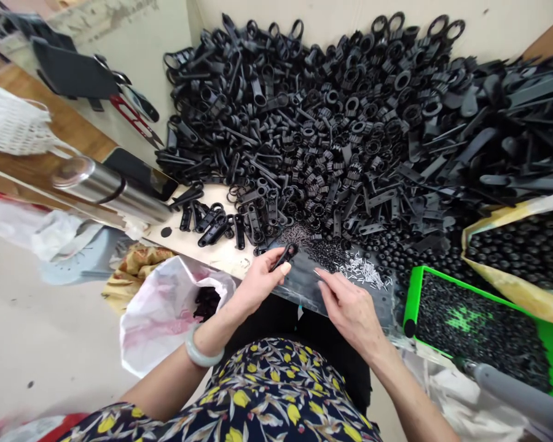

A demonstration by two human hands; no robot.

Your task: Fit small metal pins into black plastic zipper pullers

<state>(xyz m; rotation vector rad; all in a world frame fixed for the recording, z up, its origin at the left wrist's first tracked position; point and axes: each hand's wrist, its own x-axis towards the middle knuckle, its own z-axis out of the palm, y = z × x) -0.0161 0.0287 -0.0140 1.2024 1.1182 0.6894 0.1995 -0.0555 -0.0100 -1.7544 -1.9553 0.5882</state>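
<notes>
My left hand (262, 276) is closed around a black plastic part (286, 253) with a rounded, holed end, held tilted over the front edge of the work surface. To its right, my right hand (350, 304) pinches thumb and index finger together, with what looks like a small metal pin at the fingertips. Just beyond that hand lies a loose pile of silver metal pins (364, 270). Beside the pins are heaps of tiny dark pieces (325, 250) and small brownish pieces (297, 236). Several similar black parts (214, 226) lie on the pale board to the left.
A large heap of black plastic rings and levers (313, 135) fills the back. At right stand a green tray (415, 301) of small black bits and a yellow-edged bag (502, 285). Left are a steel flask (115, 190), red-handled scissors (133, 120) and a white bag (156, 313).
</notes>
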